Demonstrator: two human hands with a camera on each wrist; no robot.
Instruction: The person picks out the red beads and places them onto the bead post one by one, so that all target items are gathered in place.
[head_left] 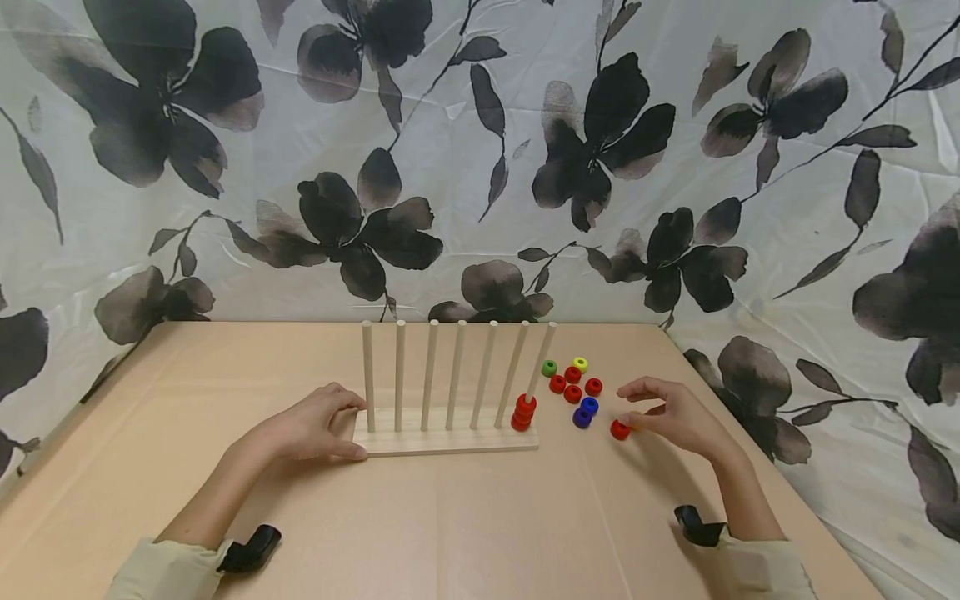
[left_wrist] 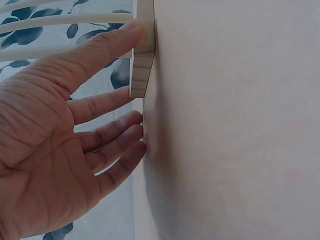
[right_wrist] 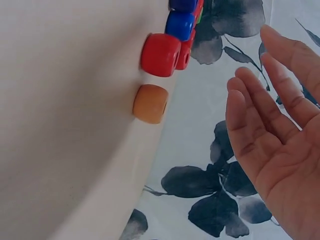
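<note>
A pale wooden peg rack (head_left: 450, 444) with several upright pegs stands on the table. Red beads (head_left: 525, 407) are stacked low on its rightmost peg. My left hand (head_left: 318, 425) holds the rack's left end between thumb and index finger; in the left wrist view the thumb (left_wrist: 127, 37) lies against the base. On the right, my right hand (head_left: 675, 417) hovers by a red bead (head_left: 620, 429). The right wrist view shows its fingers (right_wrist: 237, 107) spread apart from the beads, holding nothing. An orange bead (right_wrist: 151, 104) sits beside the red bead (right_wrist: 161, 55) there; the hand hides it in the head view.
Between rack and right hand lie two blue beads (head_left: 582, 417), several red beads (head_left: 573, 393), a green bead (head_left: 549, 367) and a yellow bead (head_left: 581, 365). A flowered cloth (head_left: 480, 167) hangs behind the wooden table (head_left: 450, 533).
</note>
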